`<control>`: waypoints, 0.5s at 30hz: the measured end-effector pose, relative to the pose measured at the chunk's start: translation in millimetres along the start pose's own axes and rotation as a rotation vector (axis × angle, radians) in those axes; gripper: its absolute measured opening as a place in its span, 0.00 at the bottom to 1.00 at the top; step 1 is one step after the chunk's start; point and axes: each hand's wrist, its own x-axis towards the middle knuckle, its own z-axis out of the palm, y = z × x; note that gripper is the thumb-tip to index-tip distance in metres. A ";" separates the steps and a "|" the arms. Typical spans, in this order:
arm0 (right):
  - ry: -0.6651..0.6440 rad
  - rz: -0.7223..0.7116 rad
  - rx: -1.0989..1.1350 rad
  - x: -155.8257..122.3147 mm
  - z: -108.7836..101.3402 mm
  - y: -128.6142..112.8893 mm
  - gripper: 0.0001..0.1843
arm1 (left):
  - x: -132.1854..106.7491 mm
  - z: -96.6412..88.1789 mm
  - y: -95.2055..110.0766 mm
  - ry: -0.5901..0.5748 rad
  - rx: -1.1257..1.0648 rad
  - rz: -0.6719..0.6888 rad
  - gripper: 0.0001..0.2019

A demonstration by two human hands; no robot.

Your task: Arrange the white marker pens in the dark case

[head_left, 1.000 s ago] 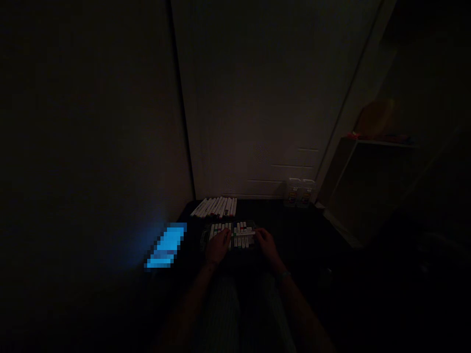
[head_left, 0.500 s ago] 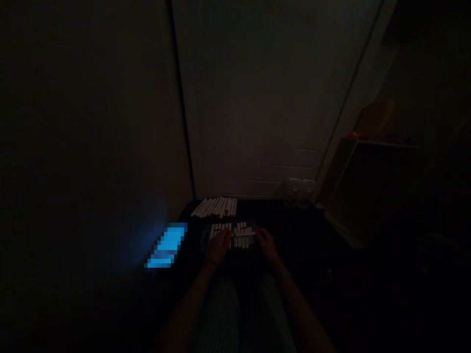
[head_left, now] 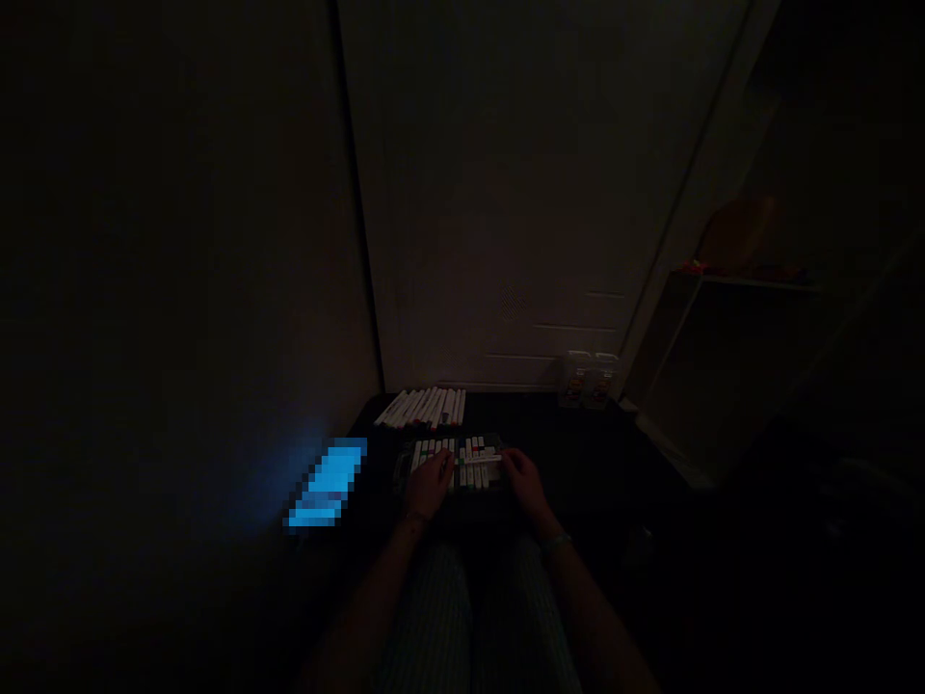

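Observation:
A white marker [head_left: 481, 460] lies crosswise between my two hands. My left hand [head_left: 432, 479] is closed at its left end, and my right hand [head_left: 521, 475] pinches its right end. Just beneath is a case [head_left: 400, 469] holding several white markers [head_left: 475, 476] in rows, with coloured marks on their ends. My left hand covers part of these rows. Farther back on the dark table, a fanned row of loose white markers [head_left: 425, 408] lies side by side. Fine detail is lost in the dim light.
A glowing blue, pixelated screen [head_left: 329, 485] is at the table's left edge. Two clear packages [head_left: 587, 380] stand at the back right of the dark table [head_left: 578, 443]. A pale wall panel [head_left: 506, 193] rises behind, and a shelf unit [head_left: 752, 281] stands to the right.
Almost nothing differs. Both hands hold the white marker in nearly the same place, and the picture is slightly darker.

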 end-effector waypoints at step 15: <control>-0.003 -0.011 0.004 -0.7 -0.2 -1.0 0.17 | 0.2 1.4 -1.6 0.014 -0.007 0.022 0.14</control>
